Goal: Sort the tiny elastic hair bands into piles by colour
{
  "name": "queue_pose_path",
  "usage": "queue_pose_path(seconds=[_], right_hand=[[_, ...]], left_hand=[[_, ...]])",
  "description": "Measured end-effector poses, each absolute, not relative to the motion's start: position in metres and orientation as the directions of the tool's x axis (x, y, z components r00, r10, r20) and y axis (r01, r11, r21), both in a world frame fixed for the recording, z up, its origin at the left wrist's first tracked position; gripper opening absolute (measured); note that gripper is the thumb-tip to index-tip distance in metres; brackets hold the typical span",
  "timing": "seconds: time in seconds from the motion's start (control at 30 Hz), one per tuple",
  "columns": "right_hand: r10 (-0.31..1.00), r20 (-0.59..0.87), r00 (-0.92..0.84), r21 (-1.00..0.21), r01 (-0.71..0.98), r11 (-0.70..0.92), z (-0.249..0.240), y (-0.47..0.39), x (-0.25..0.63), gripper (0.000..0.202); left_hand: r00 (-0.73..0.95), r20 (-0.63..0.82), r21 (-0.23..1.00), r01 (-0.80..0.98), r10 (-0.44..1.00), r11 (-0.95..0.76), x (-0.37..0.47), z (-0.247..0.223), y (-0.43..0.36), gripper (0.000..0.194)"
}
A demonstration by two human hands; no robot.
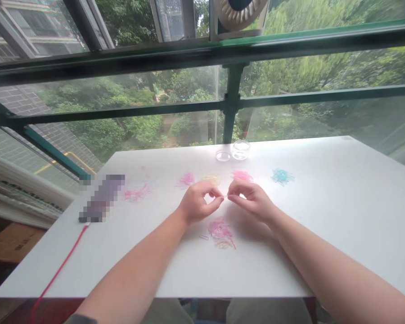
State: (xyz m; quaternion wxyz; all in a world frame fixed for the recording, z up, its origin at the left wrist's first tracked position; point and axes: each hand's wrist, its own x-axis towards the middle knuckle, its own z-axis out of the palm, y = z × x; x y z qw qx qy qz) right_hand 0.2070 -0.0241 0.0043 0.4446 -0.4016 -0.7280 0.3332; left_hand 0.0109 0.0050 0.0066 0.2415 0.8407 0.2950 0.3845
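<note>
My left hand (201, 202) and my right hand (251, 198) meet over the middle of the white table, fingertips nearly touching. Both pinch a tiny, pale thin rubber band (225, 196) stretched between them; its shape is mostly hidden by the fingers. Below them lies a mixed pink and purple pile of rubber bands (219, 228), with a few strays beside it. Beyond the hands sit sorted piles: purple bands (187, 179), pale yellow bands (212, 179), pink bands (241, 175), the last two partly behind my hands. Teal bands (282, 176) lie to the right.
A looser pink pile (137, 193) lies at left, near a blurred-out dark object (103, 198) with a red cable (65, 258) running off the front edge. A clear round container (240, 150) and a shallow clear lid or dish (222, 156) stand at the table's back edge (175, 149).
</note>
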Motion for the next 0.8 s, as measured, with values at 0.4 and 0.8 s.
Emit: queue_pose_path(seconds=[0.4, 0.8], right_hand=[[0.902, 0.399, -0.164, -0.879, 0.211, 0.428, 0.004, -0.018, 0.217, 0.006], [0.911, 0.311, -0.271, -0.905, 0.207, 0.371, 0.005, -0.033, 0.192, 0.009]], left_hand=[[0.326, 0.498, 0.789, 0.215, 0.804, -0.576, 0.001, 0.008, 0.013, 0.012], [0.509, 0.424, 0.734, 0.291, 0.749, -0.613, 0.013, 0.005, 0.002, 0.011]])
